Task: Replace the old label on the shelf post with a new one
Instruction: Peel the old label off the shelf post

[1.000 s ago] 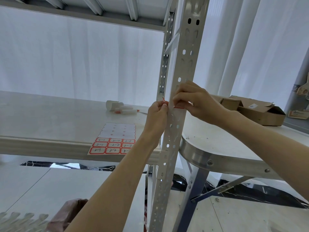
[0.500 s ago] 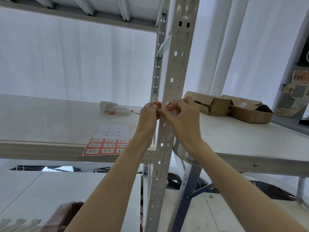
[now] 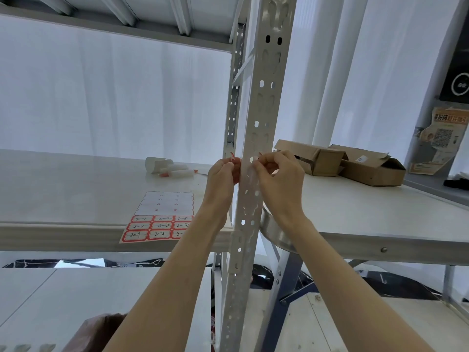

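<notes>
While both hands meet at the shelf post [image 3: 250,179], each one is curled with thumb and forefinger pressed together on a scrap of red-edged paper. The left hand [image 3: 223,171] sits just left of the post and pinches a small crumpled label [image 3: 232,156] whose red and white edge sticks up above its fingertips. The right hand [image 3: 279,174] sits just right of the post, its fingertips touching the post's front face, where a tiny red sliver [image 3: 260,154] shows; whether that sliver is part of the same label I cannot tell. The post is pale grey, upright and punched with rows of holes.

On the shelf board [image 3: 76,189] to the left lies a label sheet [image 3: 162,217], flat, near the front edge; its lower rows hold red-bordered labels with handwriting, while its upper rows are bare backing. Farther back on that board lie a few small white tubes [image 3: 170,168] on their sides. To the right of the post, two open cardboard boxes [image 3: 340,161] rest on a separate white table [image 3: 380,212], well apart from the hands.
</notes>
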